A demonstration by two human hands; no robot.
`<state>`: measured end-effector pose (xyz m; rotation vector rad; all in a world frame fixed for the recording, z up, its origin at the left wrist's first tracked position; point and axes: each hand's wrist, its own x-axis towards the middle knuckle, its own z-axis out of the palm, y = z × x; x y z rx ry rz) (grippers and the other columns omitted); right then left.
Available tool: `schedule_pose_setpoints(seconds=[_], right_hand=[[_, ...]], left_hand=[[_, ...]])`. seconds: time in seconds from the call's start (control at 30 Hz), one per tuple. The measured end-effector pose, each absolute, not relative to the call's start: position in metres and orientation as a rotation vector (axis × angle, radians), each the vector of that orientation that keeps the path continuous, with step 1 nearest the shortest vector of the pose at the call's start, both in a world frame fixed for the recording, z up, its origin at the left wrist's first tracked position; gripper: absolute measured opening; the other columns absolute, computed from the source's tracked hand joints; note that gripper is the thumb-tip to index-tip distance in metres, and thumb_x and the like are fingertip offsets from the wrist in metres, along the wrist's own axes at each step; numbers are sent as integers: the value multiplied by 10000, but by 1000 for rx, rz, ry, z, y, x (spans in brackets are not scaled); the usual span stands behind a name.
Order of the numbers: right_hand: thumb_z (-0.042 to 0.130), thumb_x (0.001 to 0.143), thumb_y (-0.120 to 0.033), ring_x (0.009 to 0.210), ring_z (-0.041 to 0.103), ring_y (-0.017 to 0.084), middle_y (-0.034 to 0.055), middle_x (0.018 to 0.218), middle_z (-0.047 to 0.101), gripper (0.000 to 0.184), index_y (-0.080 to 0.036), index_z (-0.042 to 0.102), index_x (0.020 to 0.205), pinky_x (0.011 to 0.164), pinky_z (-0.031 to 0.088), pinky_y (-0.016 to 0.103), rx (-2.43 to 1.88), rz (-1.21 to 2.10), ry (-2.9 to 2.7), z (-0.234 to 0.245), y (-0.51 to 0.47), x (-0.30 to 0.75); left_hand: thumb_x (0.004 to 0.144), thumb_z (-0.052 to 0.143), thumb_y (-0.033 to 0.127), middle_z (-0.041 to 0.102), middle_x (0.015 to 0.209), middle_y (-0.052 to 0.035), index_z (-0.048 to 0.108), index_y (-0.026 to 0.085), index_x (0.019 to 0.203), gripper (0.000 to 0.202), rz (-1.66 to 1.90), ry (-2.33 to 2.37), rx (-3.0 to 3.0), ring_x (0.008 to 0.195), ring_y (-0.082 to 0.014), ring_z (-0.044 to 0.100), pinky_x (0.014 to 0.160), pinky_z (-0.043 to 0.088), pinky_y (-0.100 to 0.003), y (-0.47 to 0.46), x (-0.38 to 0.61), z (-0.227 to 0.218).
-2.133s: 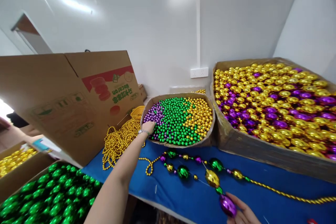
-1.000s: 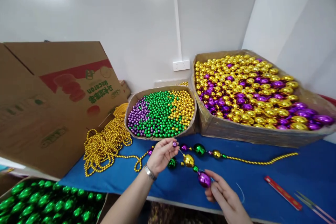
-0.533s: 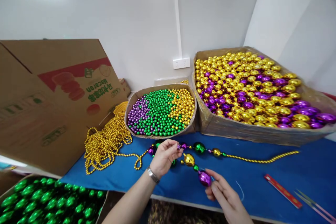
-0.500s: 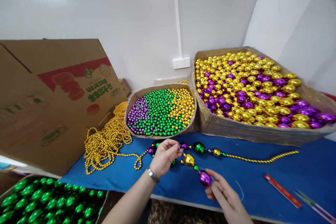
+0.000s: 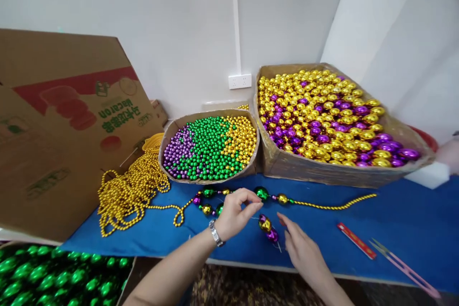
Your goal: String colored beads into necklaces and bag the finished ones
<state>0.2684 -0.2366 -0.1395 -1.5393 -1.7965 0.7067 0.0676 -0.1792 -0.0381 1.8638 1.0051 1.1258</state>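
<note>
Between my hands, a short cluster of purple and gold beads [image 5: 265,224] sits over the blue cloth, with a pale string end poking out below. My left hand [image 5: 236,215], wearing a metal watch, is left of it, thumb and forefinger nearly meeting; whatever they pinch is too small to make out. To the right, my right hand [image 5: 304,246] has its fingers stretched apart, with no bead in them. Behind my left hand runs a beaded necklace [image 5: 209,192] of larger green, gold and purple beads, partly hidden, ending in a gold twisted strand [image 5: 333,206].
A box of small beads [image 5: 163,165] stands behind the hands; a larger box of gold and purple beads [image 5: 344,177] is right. Gold bead chains [image 5: 125,201] heap at left. A red strip [image 5: 356,240] and pink tweezers [image 5: 405,267] lie right. Green beads [image 5: 53,272] fill a lower-left box.
My right hand has let go of the purple bead and its fingers have spread. The bead cluster has dropped closer together between the hands. The view has shifted slightly right.
</note>
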Motion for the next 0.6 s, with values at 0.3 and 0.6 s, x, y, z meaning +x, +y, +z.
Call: schedule_pose_setpoints(seconds=[0.3, 0.6], right_hand=[[376, 927, -378, 605, 629, 132, 35, 795, 672, 301, -192, 593, 1023, 604, 507, 231, -1280, 841, -1810, -58, -224, 261], [449, 903, -425, 555, 547, 107, -27, 601, 546, 284, -197, 612, 951, 545, 463, 205, -1144, 984, -1550, -5, -227, 266]], left_hand=[[811, 604, 295, 675, 810, -62, 635, 145, 784, 156, 1292, 800, 1839, 762, -148, 619, 697, 493, -262, -165, 86, 39], [678, 693, 482, 562, 1199, -114, 432, 200, 1276, 711, 816, 644, 2233, 1100, -257, 516, 925, 411, -376, -187, 107, -72]])
